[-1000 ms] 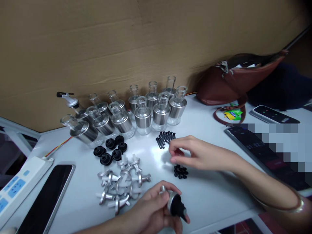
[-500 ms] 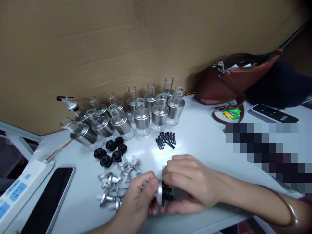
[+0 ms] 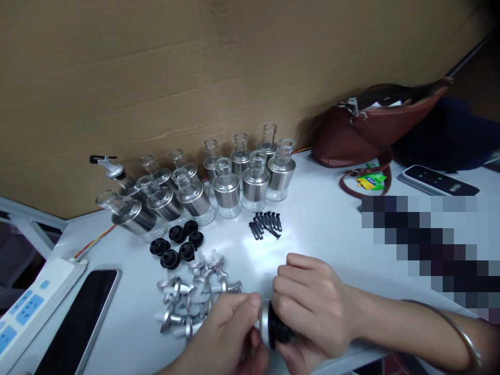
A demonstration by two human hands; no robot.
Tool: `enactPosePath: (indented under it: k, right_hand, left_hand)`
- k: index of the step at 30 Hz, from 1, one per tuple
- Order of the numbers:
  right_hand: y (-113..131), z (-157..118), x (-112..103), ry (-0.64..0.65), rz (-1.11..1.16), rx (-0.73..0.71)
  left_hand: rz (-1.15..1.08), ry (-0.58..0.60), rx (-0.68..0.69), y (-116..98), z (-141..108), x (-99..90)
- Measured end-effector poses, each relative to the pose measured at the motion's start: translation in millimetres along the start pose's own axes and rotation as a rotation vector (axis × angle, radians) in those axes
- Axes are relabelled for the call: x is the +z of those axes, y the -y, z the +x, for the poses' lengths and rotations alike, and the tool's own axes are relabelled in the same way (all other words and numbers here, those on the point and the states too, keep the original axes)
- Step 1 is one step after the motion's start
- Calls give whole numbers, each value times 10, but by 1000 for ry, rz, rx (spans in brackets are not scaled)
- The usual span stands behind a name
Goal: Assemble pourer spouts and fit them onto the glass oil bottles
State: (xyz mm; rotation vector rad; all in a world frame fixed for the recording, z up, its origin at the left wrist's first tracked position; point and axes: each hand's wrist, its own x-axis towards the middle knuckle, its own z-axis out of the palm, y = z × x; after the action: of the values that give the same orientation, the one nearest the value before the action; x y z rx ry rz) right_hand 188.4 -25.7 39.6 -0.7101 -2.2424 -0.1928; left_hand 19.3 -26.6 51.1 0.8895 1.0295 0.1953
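Observation:
Near the front edge of the table, my left hand is closed on a silver pourer spout, its fingers round the narrow end. A black ribbed rubber stopper sits against the spout's disc, and my right hand is wrapped round it. Left of my hands lies a pile of silver pourer spouts. Several loose black stoppers rest just behind that pile. Small black flap pieces lie in a cluster beyond my hands.
Two rows of glass bottles with steel sleeves stand at the back by a cardboard wall; one has a pourer fitted. A power strip and phone lie left. A brown bag and black-topped device are right.
Both hands have shifted slightly right and toward me with the spout and stopper. The fingers of my right hand have closed round the stopper.

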Motion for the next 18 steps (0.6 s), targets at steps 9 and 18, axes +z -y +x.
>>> enactPosePath:
  k: [9, 18]
  right_hand:
    - [9, 16, 20, -78, 28, -50]
    - [16, 13, 29, -37, 327, 239]
  left_hand:
    - [17, 88, -68, 32, -17, -27]
    - [-59, 94, 69, -102, -74, -41]
